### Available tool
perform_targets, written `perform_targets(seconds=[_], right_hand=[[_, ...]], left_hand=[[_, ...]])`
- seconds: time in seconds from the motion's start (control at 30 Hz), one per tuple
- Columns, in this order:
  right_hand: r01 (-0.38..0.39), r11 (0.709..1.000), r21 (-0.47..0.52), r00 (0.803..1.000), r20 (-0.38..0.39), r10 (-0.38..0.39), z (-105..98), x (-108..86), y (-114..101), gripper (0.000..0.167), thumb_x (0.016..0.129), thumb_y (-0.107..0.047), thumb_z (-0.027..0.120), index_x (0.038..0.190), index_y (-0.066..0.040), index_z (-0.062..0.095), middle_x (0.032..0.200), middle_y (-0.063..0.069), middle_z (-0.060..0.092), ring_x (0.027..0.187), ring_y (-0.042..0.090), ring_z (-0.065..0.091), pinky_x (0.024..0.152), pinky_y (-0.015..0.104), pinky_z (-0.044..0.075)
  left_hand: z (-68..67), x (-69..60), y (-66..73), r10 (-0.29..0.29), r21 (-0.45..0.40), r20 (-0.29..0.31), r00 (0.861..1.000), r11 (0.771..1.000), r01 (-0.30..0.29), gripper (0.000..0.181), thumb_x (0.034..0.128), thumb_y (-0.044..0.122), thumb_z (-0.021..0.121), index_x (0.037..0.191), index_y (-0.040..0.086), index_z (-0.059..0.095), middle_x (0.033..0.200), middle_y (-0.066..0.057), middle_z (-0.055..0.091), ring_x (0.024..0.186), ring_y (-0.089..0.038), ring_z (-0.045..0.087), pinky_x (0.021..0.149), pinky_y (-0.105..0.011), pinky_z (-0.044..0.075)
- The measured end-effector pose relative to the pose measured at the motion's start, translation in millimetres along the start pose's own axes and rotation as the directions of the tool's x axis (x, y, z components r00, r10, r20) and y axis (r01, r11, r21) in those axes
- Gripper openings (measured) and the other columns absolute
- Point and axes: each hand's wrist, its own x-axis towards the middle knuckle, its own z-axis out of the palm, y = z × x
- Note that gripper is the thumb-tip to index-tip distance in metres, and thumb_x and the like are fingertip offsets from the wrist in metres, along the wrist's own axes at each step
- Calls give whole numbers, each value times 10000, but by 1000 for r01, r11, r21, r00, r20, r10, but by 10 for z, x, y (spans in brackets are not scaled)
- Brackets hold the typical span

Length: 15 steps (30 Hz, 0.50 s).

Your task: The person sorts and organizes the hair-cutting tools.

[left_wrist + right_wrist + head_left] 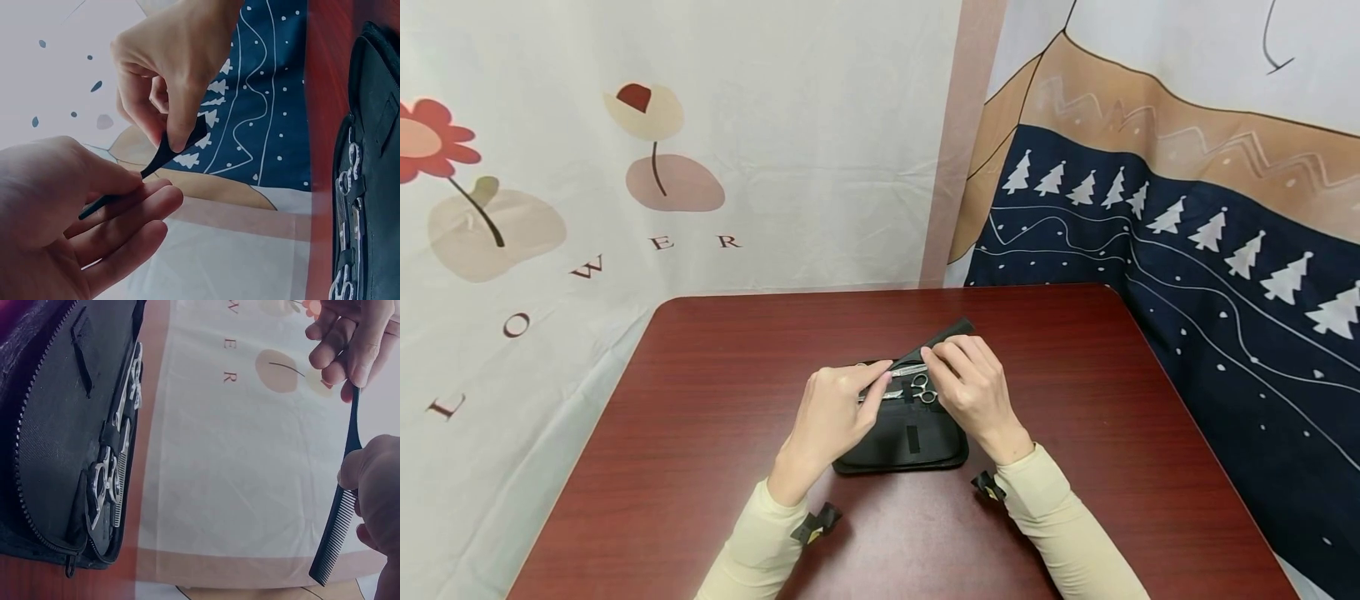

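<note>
A black tail comb [337, 531] is held above the open zip case between both hands. My left hand [838, 412] pinches the comb's thin tail between thumb and forefinger, its other fingers loosely bent. My right hand [973, 392] pinches the comb near where the tail meets the toothed part. Below lies the black case [880, 446] on the table, with silver scissors [921, 387] strapped inside. In the right wrist view a second pair with a comb-like toothed blade [120, 487] sits beside them under elastic loops. The hands partly hide the case's far side in the head view.
The case rests on a reddish-brown wooden table [700, 400] with rounded far corners. Behind it hang a pale flower-print cloth [820, 125] and a navy cloth with white trees [1075, 233]. A zip pull [70, 565] dangles from the case's corner.
</note>
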Motion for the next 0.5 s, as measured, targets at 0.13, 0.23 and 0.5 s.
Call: perform_targets(seconds=[0.13,0.23,0.5], right_hand=[[3,1000,-1,1000,-4,-3,0,-1,-2,184,904,75,820,1067,2,863,946,115,758,873,296,702,773,428,601],[3,1000,-1,1000,-6,-3,2,-4,-2,152,936,52,801,1066,2,861,944,117,756,866,295,701,763,425,594],[-8,1000,16,1000,7,8,2,-5,7,135,962,30,767,1066,-1,846,961,122,756,876,299,708,778,430,593]], left_hand=[[-14,13,17,-25,-13,5,1000,1000,25,165,977,43,824,1128,40,890,880,-84,869,622,-184,771,608,-391,630],[-4,10,2,-24,-26,-9,1000,999,24,165,967,33,825,1118,35,890,888,-88,874,657,-212,805,614,-398,637],[-4,11,-18,-24,-50,-22,999,998,23,154,983,44,819,1119,33,890,889,-85,875,637,-195,790,592,-386,623]])
